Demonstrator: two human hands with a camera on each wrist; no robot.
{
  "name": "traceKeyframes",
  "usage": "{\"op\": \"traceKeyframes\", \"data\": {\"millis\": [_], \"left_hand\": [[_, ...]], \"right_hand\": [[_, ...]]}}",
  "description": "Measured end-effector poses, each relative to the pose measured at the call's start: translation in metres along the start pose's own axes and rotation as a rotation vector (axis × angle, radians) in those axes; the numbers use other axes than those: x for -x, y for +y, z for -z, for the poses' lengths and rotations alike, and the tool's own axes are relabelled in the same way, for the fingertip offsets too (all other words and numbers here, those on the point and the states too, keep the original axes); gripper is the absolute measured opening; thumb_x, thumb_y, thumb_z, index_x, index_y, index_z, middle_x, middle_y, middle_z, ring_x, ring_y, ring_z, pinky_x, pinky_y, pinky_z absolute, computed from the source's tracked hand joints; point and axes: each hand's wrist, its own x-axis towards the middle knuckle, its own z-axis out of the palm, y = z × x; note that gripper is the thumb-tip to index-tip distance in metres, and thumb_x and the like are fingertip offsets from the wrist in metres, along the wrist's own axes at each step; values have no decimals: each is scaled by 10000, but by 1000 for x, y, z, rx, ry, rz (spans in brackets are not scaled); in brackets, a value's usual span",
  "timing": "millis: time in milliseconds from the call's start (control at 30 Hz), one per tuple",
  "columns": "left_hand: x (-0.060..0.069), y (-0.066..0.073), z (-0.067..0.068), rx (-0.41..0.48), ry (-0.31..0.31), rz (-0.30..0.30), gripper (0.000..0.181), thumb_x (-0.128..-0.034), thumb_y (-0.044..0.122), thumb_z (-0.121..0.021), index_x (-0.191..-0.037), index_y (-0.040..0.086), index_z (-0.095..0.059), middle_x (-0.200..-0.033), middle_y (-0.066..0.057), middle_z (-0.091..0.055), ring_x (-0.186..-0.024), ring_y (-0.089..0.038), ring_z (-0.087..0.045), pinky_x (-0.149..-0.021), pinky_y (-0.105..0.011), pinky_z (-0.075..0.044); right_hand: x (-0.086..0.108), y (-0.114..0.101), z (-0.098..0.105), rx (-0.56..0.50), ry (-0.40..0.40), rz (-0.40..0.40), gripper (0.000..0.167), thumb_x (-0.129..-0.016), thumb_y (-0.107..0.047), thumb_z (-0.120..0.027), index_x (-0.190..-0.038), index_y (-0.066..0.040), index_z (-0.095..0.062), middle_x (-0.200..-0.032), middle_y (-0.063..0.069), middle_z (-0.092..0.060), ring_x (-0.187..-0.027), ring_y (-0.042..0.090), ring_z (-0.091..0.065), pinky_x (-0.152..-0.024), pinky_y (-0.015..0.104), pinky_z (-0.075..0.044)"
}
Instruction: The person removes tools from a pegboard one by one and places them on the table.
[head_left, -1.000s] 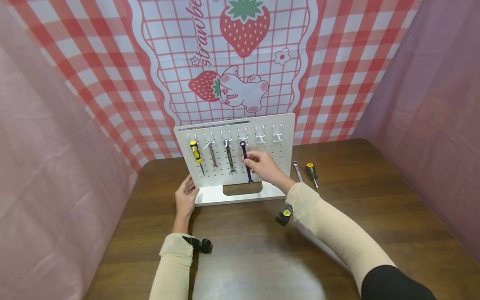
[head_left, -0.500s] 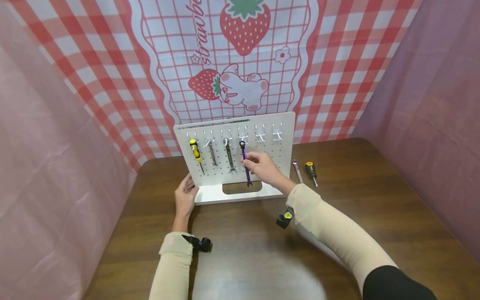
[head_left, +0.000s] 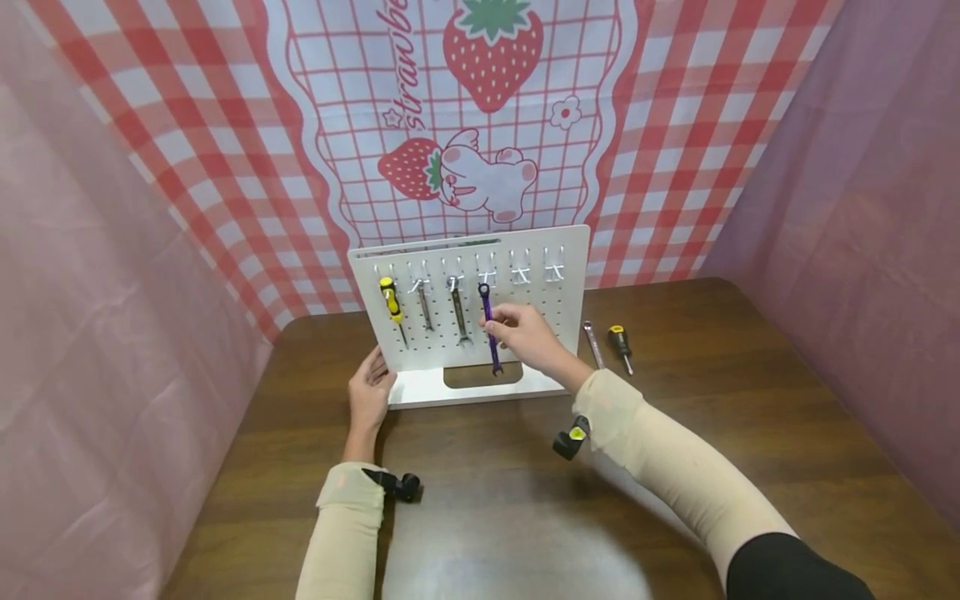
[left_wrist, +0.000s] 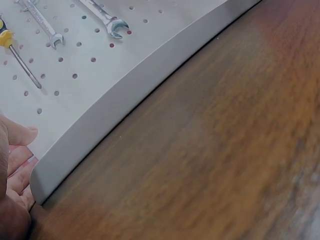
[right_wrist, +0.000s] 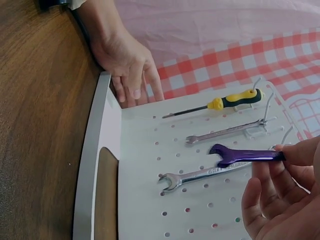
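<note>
My right hand (head_left: 531,335) pinches a purple wrench (head_left: 491,329) between thumb and fingers, in front of the white pegboard (head_left: 420,354). In the head view its ring end overlaps the fourth hook from the left; whether it hangs there I cannot tell. In the right wrist view the purple wrench (right_wrist: 245,155) points its open jaw at the base, and my right hand (right_wrist: 290,195) holds the other end. My left hand (head_left: 370,400) rests against the board's lower left corner, thumb at the front (left_wrist: 22,134), its fingers fairly straight along the edge.
A yellow-black screwdriver (head_left: 392,302) and two silver wrenches (head_left: 425,307) (head_left: 459,312) hang on the left hooks. Two white hooks (head_left: 521,273) (head_left: 554,272) on the right bear nothing. Right of the board, another wrench (head_left: 593,343) and a screwdriver (head_left: 621,343) lie on the table (head_left: 510,500).
The purple wrench has shifted slightly left at its lower end and tilted a little, still pinched by my right hand. My left hand has stayed at the board's corner.
</note>
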Motion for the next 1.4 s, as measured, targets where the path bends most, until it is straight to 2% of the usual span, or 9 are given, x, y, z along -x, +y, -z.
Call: {"op": "traceKeyframes", "data": {"millis": [200,400,667,867,900,1133,1233,1400], "left_hand": [[-2,-2,0,-11,-3,2,565,-932,-83,-620,-1473,24,-501,-1361,-230,-597,-1253,-337,-563,-1069,-452,-442],[-2,-4,-1,-9,-13,8,557,-938,-72,-618,-1473,34,-505,-1379,-225,-587,-1267,-341,-555,-1072,-465,-439],[-2,-3,-3,-3,-12,-23,562,-922,-90,-625,-1462,18,-514,-1338,-240,-607,-1232,-346,-576,-1043,-454,-459],[-4,-4,-1,2,-13,-19,565,-922,-107,-622,-1462,23,-516,-1315,-257,-616,-1221,-351,-587,-1012,-418,-476],[-3,-3,0,5,-13,-13,564,-925,-103,-622,-1464,25,-514,-1320,-259,-613,-1227,-354,-583,-1017,-418,-472],[9,30,4,-25,-52,1,563,-919,-117,-603,-1463,-48,-476,-1339,-303,-582,-1246,-410,-562,-1028,-445,-474],[11,33,4,-17,-58,6,558,-924,-115,-598,-1463,-52,-473,-1348,-304,-576,-1255,-409,-558,-1034,-465,-465],[11,33,4,-9,-58,2,562,-921,-118,-599,-1465,-59,-467,-1351,-310,-570,-1259,-412,-554,-1036,-467,-463]], "right_hand": [[4,0,0,25,-26,27,160,-991,-84,-624,-1061,29,-713,-1146,221,-703,-872,218,-649,-782,389,-569],[10,-2,8,9,3,7,212,-1004,-117,-622,-1123,38,-705,-1152,226,-698,-942,258,-659,-791,359,-568],[23,10,29,57,40,14,197,-997,-102,-634,-1127,14,-726,-1104,191,-715,-954,268,-670,-814,392,-568],[35,23,51,129,80,-48,233,-987,-157,-666,-1156,-14,-737,-1049,104,-734,-926,263,-659,-818,447,-546],[37,25,55,142,91,-58,240,-984,-166,-672,-1156,-12,-738,-1044,100,-735,-922,263,-656,-813,446,-545],[44,45,84,167,181,-93,228,-954,-111,-698,-1122,37,-739,-1027,171,-740,-926,290,-656,-808,404,-527],[46,58,99,203,229,-93,213,-947,-81,-694,-1103,56,-740,-1018,196,-741,-905,258,-655,-782,326,-519],[48,77,124,173,271,-145,208,-953,-46,-669,-1107,82,-727,-929,205,-727,-744,184,-620,-612,256,-524]]}}
